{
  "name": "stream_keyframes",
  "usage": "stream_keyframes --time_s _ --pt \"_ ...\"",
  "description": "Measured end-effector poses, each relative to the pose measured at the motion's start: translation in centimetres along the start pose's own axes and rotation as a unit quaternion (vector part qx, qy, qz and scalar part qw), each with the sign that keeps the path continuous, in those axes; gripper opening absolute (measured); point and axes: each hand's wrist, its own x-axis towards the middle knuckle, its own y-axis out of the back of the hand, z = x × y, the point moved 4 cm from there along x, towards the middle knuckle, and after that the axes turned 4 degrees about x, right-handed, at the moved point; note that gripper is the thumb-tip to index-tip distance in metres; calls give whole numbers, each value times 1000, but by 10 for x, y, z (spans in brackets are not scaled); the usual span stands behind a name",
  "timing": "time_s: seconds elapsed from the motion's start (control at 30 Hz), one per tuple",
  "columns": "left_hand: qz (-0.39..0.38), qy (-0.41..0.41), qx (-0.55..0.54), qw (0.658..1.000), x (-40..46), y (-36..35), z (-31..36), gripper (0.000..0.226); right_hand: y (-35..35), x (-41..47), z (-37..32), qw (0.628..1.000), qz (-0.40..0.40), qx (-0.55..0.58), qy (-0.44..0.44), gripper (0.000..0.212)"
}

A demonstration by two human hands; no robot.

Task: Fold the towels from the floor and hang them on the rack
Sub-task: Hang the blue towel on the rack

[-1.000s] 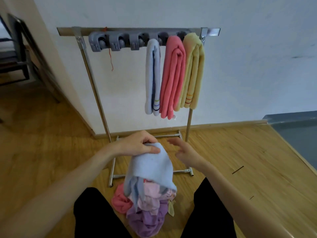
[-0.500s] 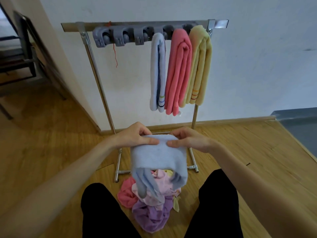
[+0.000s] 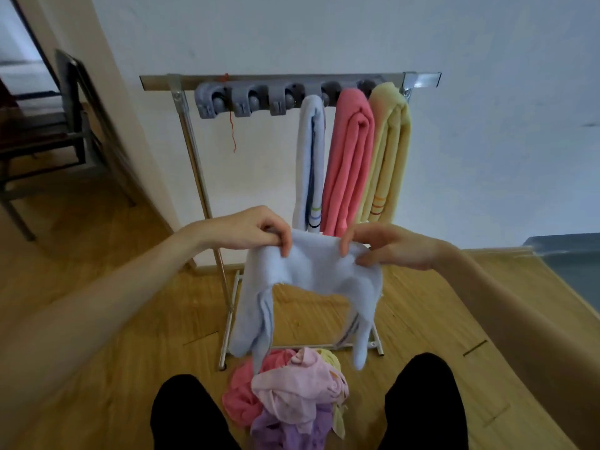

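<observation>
A light blue towel [image 3: 311,271] hangs in the air between my hands, its two ends drooping down. My left hand [image 3: 250,232] pinches its upper left edge and my right hand [image 3: 386,245] pinches its upper right edge. Below it, on the floor between my knees, lies a pile of crumpled towels [image 3: 292,397] in pink, pale pink, purple and yellow. Behind stands the metal rack [image 3: 188,131] with grey clips [image 3: 246,100]. A folded white-blue towel [image 3: 311,160], a pink towel [image 3: 350,164] and a yellow towel [image 3: 388,157] hang on its right half.
A white wall backs the rack. A dark chair [image 3: 48,125] stands at the far left past the wall corner. The wooden floor [image 3: 438,303] spreads to both sides, with a grey step [image 3: 571,258] at the right. My black-clad knees [image 3: 422,401] frame the pile.
My right hand came in and took the towel's right edge. Both hands then lifted and spread the blue towel clear of the pile. My head moved back, so the rack sits lower in view.
</observation>
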Motion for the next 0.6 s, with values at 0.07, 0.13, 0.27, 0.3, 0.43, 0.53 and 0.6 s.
stream_keyframes --time_s 0.07,0.13,0.27,0.3,0.43,0.53,0.6 --pt "-7 3 67 998 7 14 3 31 1 12 -19 992 -44 -121 -9 46" --pt "-2 -4 126 992 13 29 9 28 2 24 -31 971 -78 -224 -25 53" --pt "7 8 226 974 20 66 10 22 27 44 -56 959 -13 -277 -57 41" --pt "15 13 243 970 21 77 9 25 37 48 -64 957 22 -285 -49 37" --pt "93 -28 276 956 31 121 11 36 72 58 -96 942 109 -315 -31 33" --pt "151 -48 286 945 44 152 13 37 105 67 -119 918 180 -352 -38 31" --pt "181 -53 287 939 54 172 17 40 126 74 -132 905 216 -365 -37 33"
